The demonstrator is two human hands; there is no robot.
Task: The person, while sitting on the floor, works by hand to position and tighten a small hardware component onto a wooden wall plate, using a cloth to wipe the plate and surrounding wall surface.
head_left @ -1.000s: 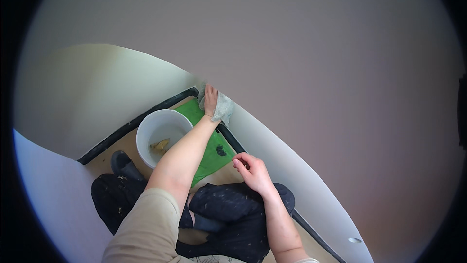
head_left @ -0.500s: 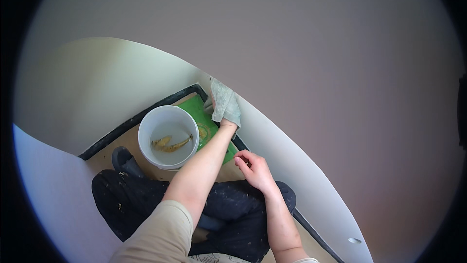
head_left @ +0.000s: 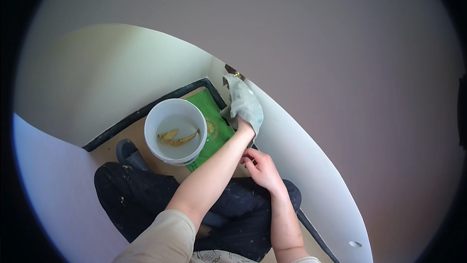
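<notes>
My left hand [head_left: 245,123] reaches forward with a damp-looking grey-green cloth [head_left: 247,103] wrapped over its fingers. The cloth lies against the white wall [head_left: 292,146] on the right; most of the fingers are hidden under it. Just below my left wrist, my right hand [head_left: 264,169] hovers with its fingers loosely curled in and nothing visible in them. A white bucket [head_left: 150,136] stands left of my left forearm. Inside it, yellow-brown curved pieces [head_left: 177,139] lie in what looks like water.
A green printed sheet [head_left: 221,136] lies on the brown floor beside the bucket. A dark strip [head_left: 146,112] runs along the foot of the walls. Past the cloth shows a small brass-coloured fitting [head_left: 237,74]. My crossed legs [head_left: 141,192] in dark trousers and a grey slipper [head_left: 130,155] are close by.
My left hand and the cloth have moved right along the wall, and the brass-coloured fitting now shows. My right hand has curled its fingers more, nearer the left wrist. The view has shifted slightly.
</notes>
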